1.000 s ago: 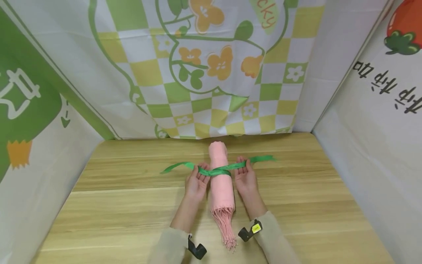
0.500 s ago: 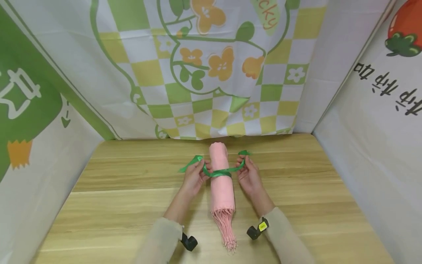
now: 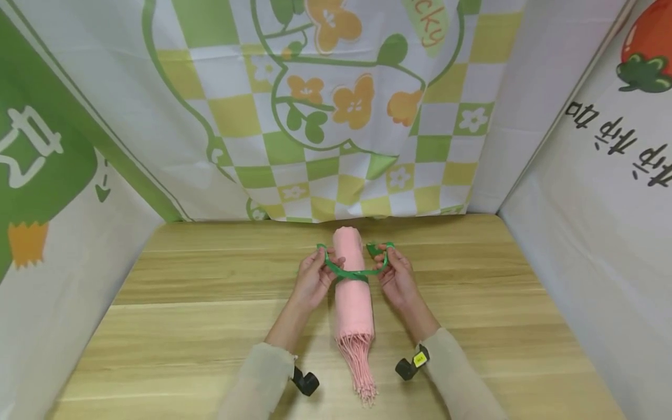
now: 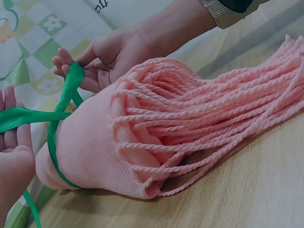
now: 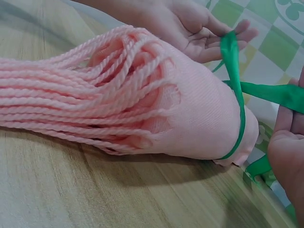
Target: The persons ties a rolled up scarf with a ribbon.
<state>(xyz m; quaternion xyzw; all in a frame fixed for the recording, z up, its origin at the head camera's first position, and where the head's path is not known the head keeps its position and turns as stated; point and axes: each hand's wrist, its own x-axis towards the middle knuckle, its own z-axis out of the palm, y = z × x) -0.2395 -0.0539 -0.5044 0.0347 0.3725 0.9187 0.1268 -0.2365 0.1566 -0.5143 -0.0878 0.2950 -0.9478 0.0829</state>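
A pink scarf (image 3: 354, 309), rolled into a cylinder, lies lengthwise on the table with its twisted fringe (image 4: 204, 109) toward the person. Around its middle runs a green ribbon (image 3: 353, 274), whose two strands cross on top of the roll. On the left side, the left hand (image 3: 311, 284) pinches one strand between thumb and fingers. The right hand (image 3: 397, 281) pinches the other strand on the right side. Both strands curve upward from the scarf to the hands. In the right wrist view, a loose ribbon end (image 5: 259, 166) hangs below the right hand.
The wooden table (image 3: 210, 332) extends to both sides of the scarf. A checkered cloth (image 3: 336, 163) hangs at its back edge, and printed white panels stand left and right. Each sleeve cuff carries a small black camera (image 3: 306, 382).
Both hands have drawn the ribbon strands up from lying nearly flat and outstretched to curving upward. The outer ribbon ends have pulled inward. The forearms have shifted slightly outward; the scarf stays in place.
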